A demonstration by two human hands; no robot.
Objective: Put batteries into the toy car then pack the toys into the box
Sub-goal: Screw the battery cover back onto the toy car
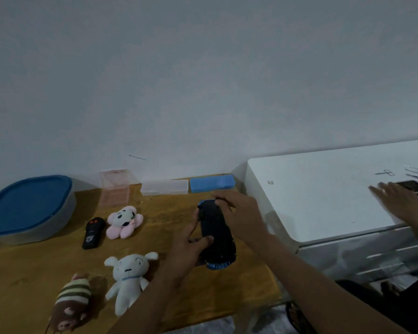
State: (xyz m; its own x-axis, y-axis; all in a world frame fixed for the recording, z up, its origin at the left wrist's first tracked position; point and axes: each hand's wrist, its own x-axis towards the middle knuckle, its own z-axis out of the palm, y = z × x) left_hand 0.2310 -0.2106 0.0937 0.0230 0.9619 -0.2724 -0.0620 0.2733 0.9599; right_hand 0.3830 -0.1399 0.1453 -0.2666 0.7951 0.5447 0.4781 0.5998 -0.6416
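Head view: fingers [199,240] of left hand [187,249] curl round toy car [216,233], held belly-up over table [169,208]. Right hand [238,213] grips car's 12 o'clock end. Lidded box [27,208] at car's 9 o'clock, plush toys [127,280] at 8.

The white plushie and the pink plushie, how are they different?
The white plushie has a body, arms, legs and a blue collar; the pink plushie is a white face ringed by pink petals. The white plushie lies nearer the person; the pink plushie lies farther back, beside the black remote. Both are soft toys lying on the wooden table, untouched.
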